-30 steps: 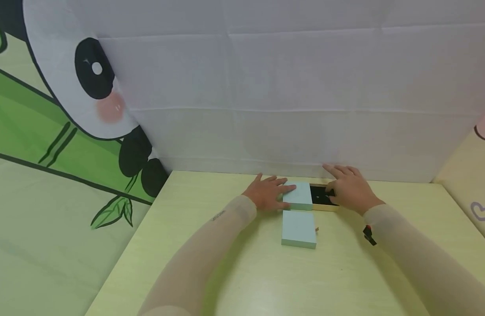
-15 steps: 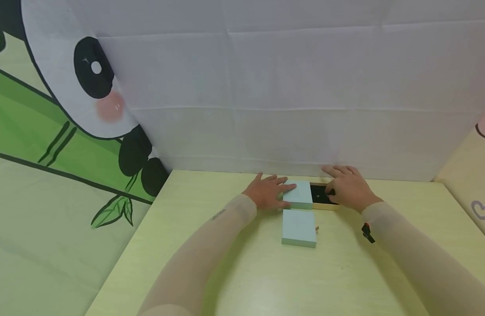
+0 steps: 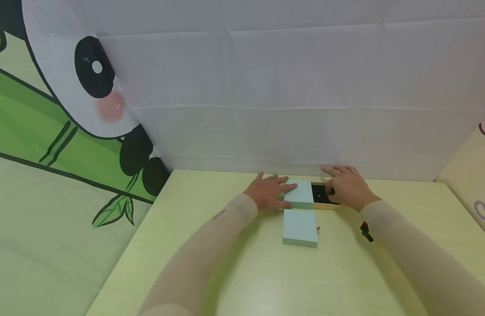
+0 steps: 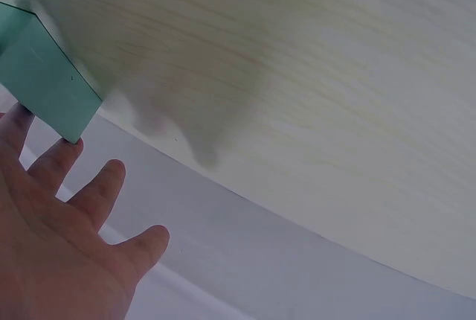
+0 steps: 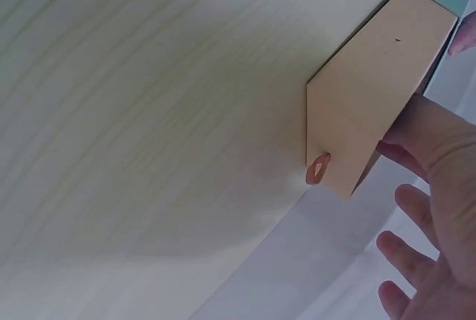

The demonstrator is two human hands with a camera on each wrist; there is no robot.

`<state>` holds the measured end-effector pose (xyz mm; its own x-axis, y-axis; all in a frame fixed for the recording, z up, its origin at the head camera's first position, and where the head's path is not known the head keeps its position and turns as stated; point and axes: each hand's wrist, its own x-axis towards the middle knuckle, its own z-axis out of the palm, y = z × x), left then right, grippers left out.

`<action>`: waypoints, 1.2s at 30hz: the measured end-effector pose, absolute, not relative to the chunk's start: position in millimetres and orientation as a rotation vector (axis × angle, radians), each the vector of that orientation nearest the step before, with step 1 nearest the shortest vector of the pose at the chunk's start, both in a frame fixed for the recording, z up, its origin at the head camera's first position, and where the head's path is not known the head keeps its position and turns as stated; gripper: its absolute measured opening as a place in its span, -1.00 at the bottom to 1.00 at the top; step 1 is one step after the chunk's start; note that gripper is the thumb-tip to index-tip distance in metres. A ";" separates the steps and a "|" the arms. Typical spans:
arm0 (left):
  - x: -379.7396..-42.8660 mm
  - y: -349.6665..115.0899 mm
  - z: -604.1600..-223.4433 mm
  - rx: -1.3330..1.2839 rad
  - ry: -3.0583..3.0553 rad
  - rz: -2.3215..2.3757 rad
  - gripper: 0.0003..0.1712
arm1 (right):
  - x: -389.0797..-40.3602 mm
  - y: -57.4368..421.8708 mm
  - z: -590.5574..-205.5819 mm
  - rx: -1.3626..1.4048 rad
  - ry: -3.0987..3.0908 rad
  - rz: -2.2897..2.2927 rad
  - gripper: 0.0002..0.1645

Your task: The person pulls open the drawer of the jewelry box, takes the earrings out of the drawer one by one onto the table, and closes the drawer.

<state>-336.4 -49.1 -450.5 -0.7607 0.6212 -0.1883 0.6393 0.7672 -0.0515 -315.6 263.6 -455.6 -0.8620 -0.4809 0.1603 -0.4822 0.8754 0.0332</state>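
A light blue-green box sleeve (image 3: 299,194) lies near the back of the table, with a drawer (image 5: 364,89) pulled out to its right. The drawer has tan sides, a small loop tab on its end and a black inside with a tiny shiny spot. My left hand (image 3: 267,193) spreads its fingers against the sleeve, one finger on its top. At the drawer is my right hand (image 3: 351,189), thumb and index finger reaching down into the black inside and the other fingers held out. Those two fingertips are partly hidden; I cannot tell whether they pinch something.
A second light blue-green box (image 3: 299,227), closed, lies just in front of the first, with a small tab on its right side. Behind the pale wood table (image 3: 345,272) rises a white cloth (image 3: 282,87). A printed panda cloth (image 3: 69,175) hangs at the left.
The right thumb and index finger have shifted very slightly inside the drawer. The left hand and both boxes stay in place.
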 end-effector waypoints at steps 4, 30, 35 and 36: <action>-336.6 -49.3 -451.1 1.009 2.804 -0.174 -0.12 | -315.7 262.8 -455.1 0.750 -2.884 0.003 -0.80; -343.6 -45.1 -452.3 1.013 2.783 -0.284 -0.08 | -319.2 261.9 -454.6 0.801 -2.858 -0.014 -0.69; -344.0 -45.4 -452.3 1.019 2.790 -0.287 -0.08 | -321.6 263.5 -454.1 0.798 -2.860 -0.033 -0.68; -344.0 -45.3 -452.2 1.019 2.791 -0.285 -0.08 | -321.8 263.5 -454.2 0.796 -2.863 -0.036 -0.69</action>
